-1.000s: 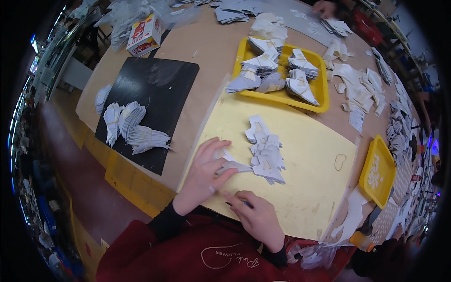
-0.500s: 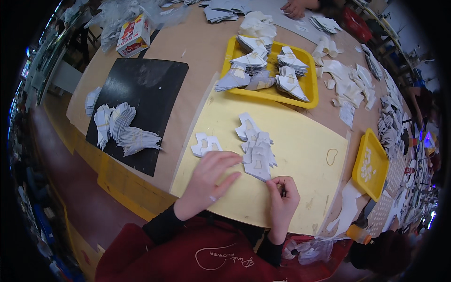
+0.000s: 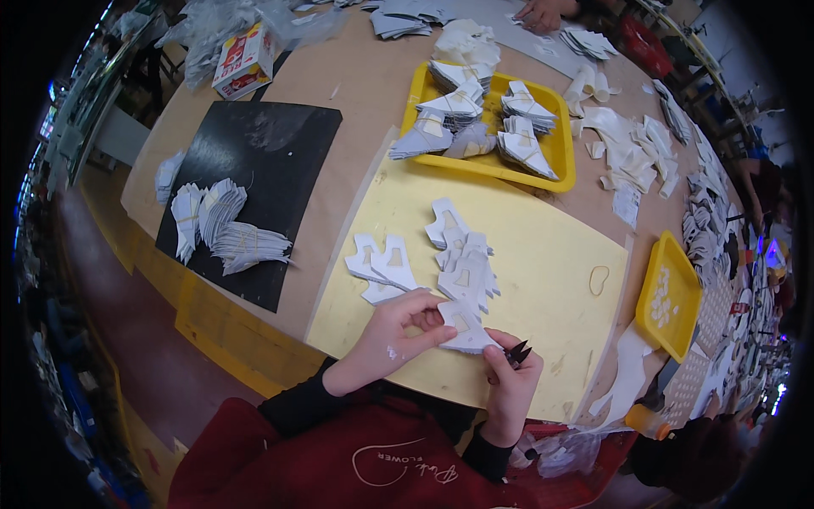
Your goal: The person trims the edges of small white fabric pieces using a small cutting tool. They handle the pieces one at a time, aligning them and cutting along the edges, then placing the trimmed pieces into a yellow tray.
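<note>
A white, curved flat piece with a cut-out patch is held low over the yellow sheet. My left hand pinches its left end. The thumb and finger of my right hand grip its right tip, and small black snips stick out of the same hand, blades pointing up. Just beyond is a staggered pile of similar white pieces. A smaller group of these cut pieces lies to its left, partly overlapping and close to my left fingers.
A yellow tray with banded bundles stands at the back. More bundles lie on a black board at left. A rubber band and a small yellow tray are at right. Another person's hand is at the far edge.
One piece has come off the near end of the pile toward me, now between both hands. The left group shows more pieces. The snips have become more visible in my right hand.
</note>
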Motion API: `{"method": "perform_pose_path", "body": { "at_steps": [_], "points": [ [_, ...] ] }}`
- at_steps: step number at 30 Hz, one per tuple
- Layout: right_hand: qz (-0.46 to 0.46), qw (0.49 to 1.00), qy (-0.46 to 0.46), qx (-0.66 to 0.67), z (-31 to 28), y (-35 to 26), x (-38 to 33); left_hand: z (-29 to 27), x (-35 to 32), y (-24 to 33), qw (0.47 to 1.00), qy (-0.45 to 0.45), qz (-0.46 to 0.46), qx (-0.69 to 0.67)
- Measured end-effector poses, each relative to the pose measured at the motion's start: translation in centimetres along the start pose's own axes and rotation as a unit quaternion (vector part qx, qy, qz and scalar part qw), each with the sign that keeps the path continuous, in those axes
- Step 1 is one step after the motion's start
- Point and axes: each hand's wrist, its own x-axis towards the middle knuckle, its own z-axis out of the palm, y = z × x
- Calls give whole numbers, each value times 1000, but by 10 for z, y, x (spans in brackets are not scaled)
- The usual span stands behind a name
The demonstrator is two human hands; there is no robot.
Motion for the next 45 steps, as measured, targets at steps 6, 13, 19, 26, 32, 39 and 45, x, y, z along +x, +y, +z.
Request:
{"method": "perform_pose_path", "body": {
  "at_steps": [6, 13, 19, 26, 32, 39, 45],
  "points": [
    [-144, 985, 50, -79, 19, -1, -1, 4, -6, 22, 976, 16, -79, -204],
    [-312, 899, -12, -307, 30, -6, -12, -3, -5, 26, 983, -4, 85, 161],
    [-309, 890, 9, -334, 36, 1, -9, -2, -10, 23, 973, 35, 124, 191],
    [-308, 890, 22, -336, 36, 1, -9, 2, -13, 21, 949, 54, 171, 258],
    [-307, 891, 17, -333, 36, 1, -10, 5, -10, 17, 945, 74, 222, 230],
    [-291, 903, 28, -315, 37, 4, -11, 5, -11, 15, 944, 74, 231, 225],
    [-380, 858, 65, -340, 38, 11, -8, 10, -16, 20, 943, 81, 205, 248]
  ]
}}
